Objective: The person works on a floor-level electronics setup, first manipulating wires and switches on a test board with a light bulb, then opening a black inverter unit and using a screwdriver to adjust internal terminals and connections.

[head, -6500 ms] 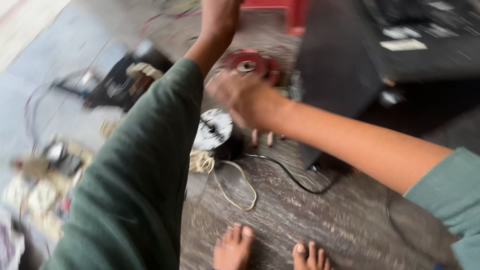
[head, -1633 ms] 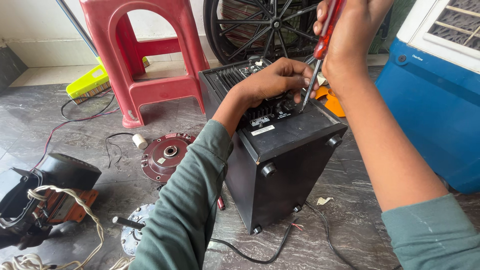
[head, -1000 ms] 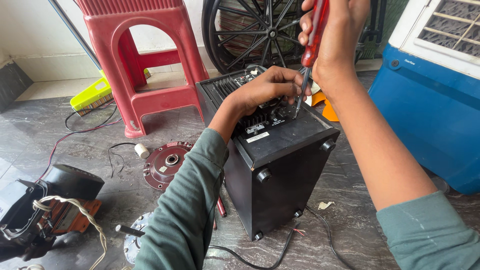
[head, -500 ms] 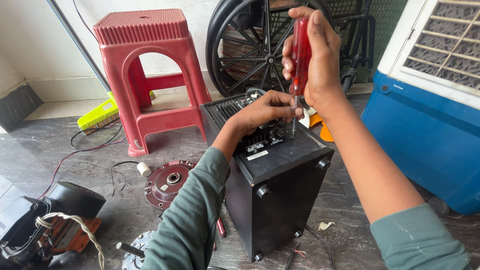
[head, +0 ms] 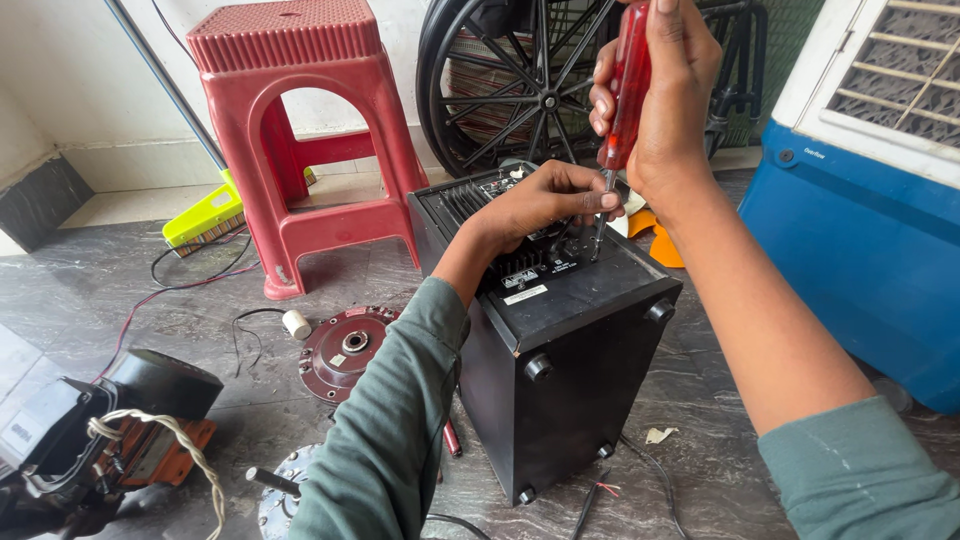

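A dark grey, marbled stone floor [head: 120, 290] runs back to a pale wall, with the work spread across it. At about eleven o'clock a red plastic stool [head: 300, 130] stands against the wall, a yellow-green flat tool [head: 205, 215] lying just to its left, and a spoked black wheel [head: 530, 85] leans at twelve o'clock. A blue and white cooler cabinet [head: 860, 210] fills the three o'clock side. At the centre stands the black speaker box [head: 560, 350], a tall matt cabinet with round feet studding the side that faces the camera; its top panel carries ribbed heat-sink fins, small sockets and pale labels. The left hand [head: 545, 200] rests on that top panel, fingers curled and pressed close together beside the tool's tip. The right hand [head: 665, 100] is wrapped in a closed grip around the red-handled screwdriver [head: 625, 85], held upright with its shaft meeting the panel. At eight o'clock a dark red round motor plate [head: 345, 350] lies flat, and at the far lower left sits a black housing with copper windings [head: 110, 440] and a pale cord.
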